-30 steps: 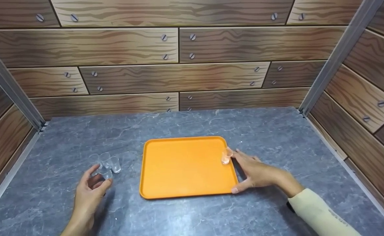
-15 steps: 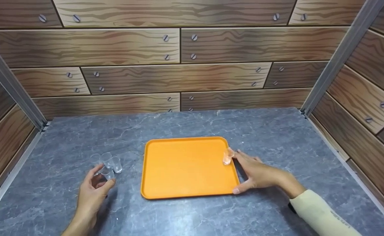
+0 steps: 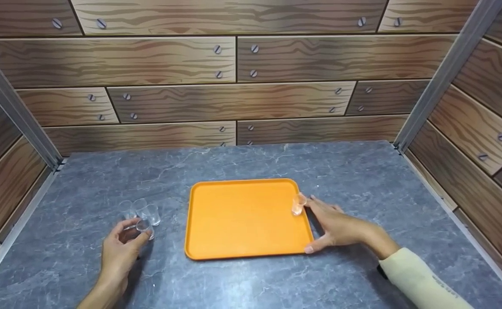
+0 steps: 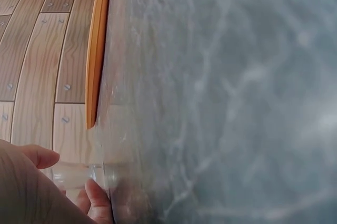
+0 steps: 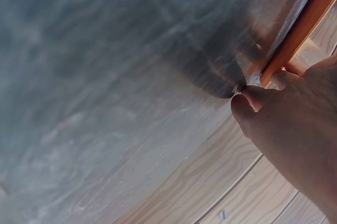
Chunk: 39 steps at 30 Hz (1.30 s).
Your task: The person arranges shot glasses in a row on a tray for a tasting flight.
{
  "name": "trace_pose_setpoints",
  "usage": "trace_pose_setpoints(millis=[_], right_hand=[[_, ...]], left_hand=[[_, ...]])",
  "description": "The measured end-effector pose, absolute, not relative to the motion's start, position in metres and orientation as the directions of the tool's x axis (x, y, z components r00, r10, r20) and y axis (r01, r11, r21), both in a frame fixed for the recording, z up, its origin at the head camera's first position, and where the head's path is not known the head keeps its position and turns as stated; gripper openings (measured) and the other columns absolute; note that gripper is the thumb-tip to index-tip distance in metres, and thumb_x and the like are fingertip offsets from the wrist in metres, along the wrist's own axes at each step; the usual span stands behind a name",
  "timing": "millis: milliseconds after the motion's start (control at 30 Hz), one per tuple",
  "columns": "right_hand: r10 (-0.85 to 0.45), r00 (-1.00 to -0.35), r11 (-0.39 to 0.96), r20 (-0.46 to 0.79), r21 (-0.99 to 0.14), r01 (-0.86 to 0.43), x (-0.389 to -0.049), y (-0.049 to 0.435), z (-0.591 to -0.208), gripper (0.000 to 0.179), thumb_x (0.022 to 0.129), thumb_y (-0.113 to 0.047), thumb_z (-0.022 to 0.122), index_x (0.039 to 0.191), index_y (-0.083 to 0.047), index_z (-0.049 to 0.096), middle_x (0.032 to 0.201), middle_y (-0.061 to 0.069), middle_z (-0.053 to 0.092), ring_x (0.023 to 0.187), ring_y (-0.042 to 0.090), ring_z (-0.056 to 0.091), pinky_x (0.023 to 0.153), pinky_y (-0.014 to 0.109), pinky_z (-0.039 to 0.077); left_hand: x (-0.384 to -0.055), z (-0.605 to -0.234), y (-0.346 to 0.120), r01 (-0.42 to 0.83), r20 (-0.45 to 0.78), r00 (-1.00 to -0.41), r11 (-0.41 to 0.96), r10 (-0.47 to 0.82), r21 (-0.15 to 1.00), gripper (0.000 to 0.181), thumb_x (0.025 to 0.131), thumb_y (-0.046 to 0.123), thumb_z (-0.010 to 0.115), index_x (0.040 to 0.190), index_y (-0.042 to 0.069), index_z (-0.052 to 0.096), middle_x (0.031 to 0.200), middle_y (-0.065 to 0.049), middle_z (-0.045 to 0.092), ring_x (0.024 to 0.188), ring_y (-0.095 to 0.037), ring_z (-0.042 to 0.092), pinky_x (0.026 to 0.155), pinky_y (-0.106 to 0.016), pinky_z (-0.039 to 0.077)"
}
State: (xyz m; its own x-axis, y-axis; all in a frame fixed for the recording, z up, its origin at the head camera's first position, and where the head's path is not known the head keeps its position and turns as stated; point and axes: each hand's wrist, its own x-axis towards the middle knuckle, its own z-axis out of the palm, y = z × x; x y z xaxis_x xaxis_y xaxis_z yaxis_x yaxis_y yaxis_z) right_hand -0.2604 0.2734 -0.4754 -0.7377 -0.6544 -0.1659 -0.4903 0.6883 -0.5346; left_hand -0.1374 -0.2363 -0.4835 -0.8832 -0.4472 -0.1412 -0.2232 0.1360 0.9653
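Observation:
My left hand (image 3: 120,249) is at the left of the table. Its thumb and fingers pinch a small clear shot glass (image 3: 145,226) standing on the tabletop; the left wrist view has this shot glass (image 4: 71,175) between the fingertips. Several more shot glasses (image 3: 153,214) stand close together just beyond it. Along the right rim of an orange tray (image 3: 246,219), my right hand (image 3: 337,225) rests with fingers extended, its thumb at the near corner. One clear shot glass (image 3: 297,205) is on the tray beside the right fingertips. The right wrist view hides that glass's contact with the fingers.
The grey marbled tabletop (image 3: 216,283) surrounds the tray. Wood-patterned panels (image 3: 169,103) rise behind and at both sides, with metal posts (image 3: 427,77) at the corners.
My left hand and the shot glass in its fingers have shifted slightly right, and the fingers have closed in on the glass. The right hand, tray and its glass stay in place.

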Motion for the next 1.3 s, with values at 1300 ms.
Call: trace_pose_setpoints(millis=[1300], right_hand=[[-0.645, -0.739, 0.706, -0.194, -0.523, -0.478, -0.260, 0.272, -0.473, 0.134, 0.084, -0.064, 0.089, 0.173, -0.002, 0.010, 0.179, 0.022, 0.014, 0.163, 0.048, 0.004, 0.121, 0.081, 0.005]], left_hand=[[-0.146, -0.474, -0.175, 0.137, 0.141, -0.925, 0.038, -0.353, 0.990, 0.037, 0.092, -0.006, 0.083, 0.124, -0.011, 0.066, 0.109, -0.017, 0.073, 0.093, -0.015, 0.071, 0.083, -0.022, 0.059]])
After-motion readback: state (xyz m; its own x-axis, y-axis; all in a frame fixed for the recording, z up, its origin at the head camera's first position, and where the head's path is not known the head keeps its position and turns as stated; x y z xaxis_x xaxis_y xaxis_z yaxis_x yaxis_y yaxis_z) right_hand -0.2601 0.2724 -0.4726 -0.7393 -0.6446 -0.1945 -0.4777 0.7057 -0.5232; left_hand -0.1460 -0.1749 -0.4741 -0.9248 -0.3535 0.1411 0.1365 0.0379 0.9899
